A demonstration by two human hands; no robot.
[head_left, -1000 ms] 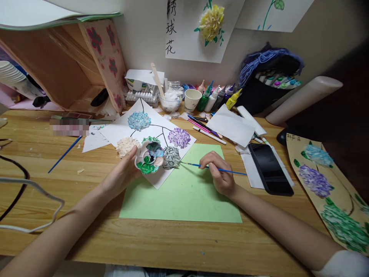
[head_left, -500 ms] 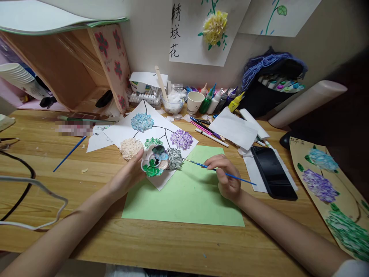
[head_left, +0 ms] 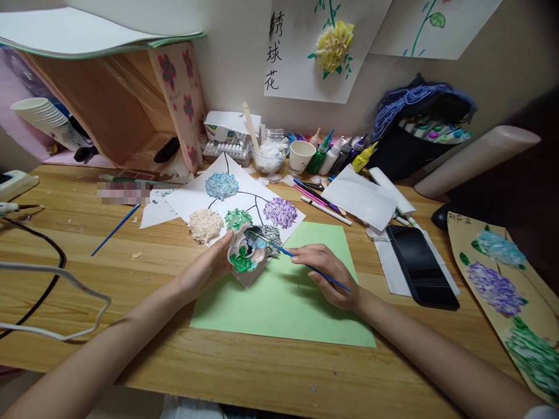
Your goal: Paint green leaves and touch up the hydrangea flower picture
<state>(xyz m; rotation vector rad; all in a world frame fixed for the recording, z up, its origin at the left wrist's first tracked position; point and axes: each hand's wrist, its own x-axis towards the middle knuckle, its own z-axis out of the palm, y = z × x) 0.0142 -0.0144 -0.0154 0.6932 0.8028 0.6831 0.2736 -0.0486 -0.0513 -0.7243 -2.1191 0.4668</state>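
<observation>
- My left hand (head_left: 209, 259) grips the paint palette (head_left: 233, 238) by its rim at 10 o'clock, over the white flower picture (head_left: 187, 199).
- My right hand (head_left: 329, 272) pinches the blue paintbrush (head_left: 285, 252), its tip over the palette's upper wells; I can't tell if it touches paint.
- Grey flower (head_left: 273, 235): 2 o'clock of the palette, partly hidden.
- Green paper (head_left: 283, 308): 5 o'clock, partly beneath the picture.
- Phone (head_left: 421, 265): 3 o'clock of my right hand.
</observation>
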